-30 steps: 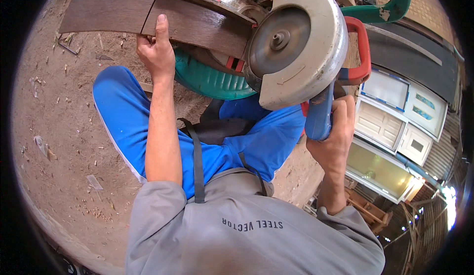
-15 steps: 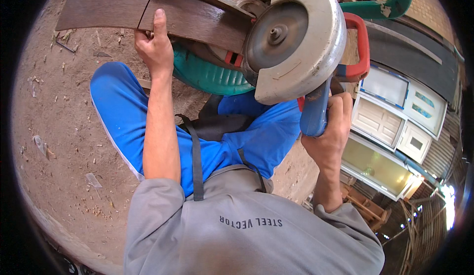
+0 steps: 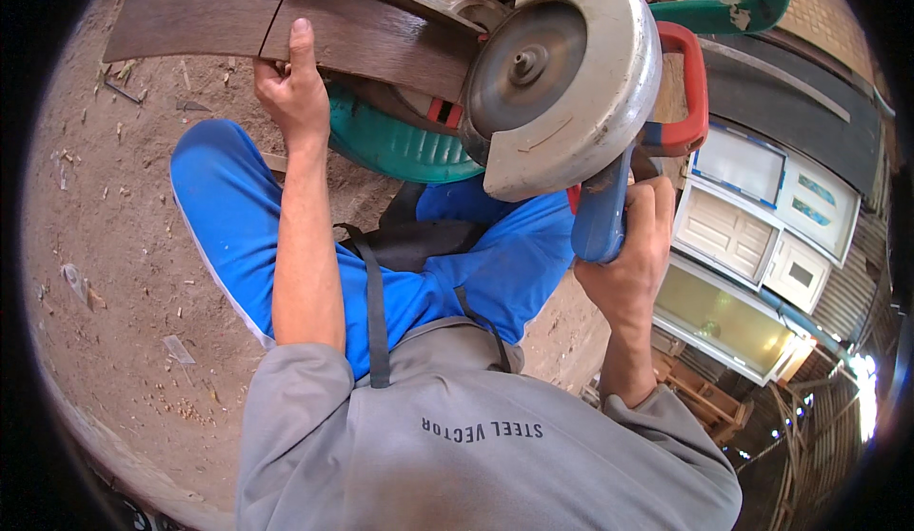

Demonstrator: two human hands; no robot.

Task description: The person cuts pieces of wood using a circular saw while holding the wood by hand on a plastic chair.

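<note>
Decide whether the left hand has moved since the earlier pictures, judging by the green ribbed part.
No, not visibly: the left hand keeps its place beside the green ribbed part; both slid together in view.

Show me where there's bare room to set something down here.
The roomiest patch is dirt floor left of the blue trouser leg, short of the brown wood, though plastic scraps and wood chips dot it. It is crowded around the saw: the left hand holds the wood, the right hand grips the blue handle.
</note>
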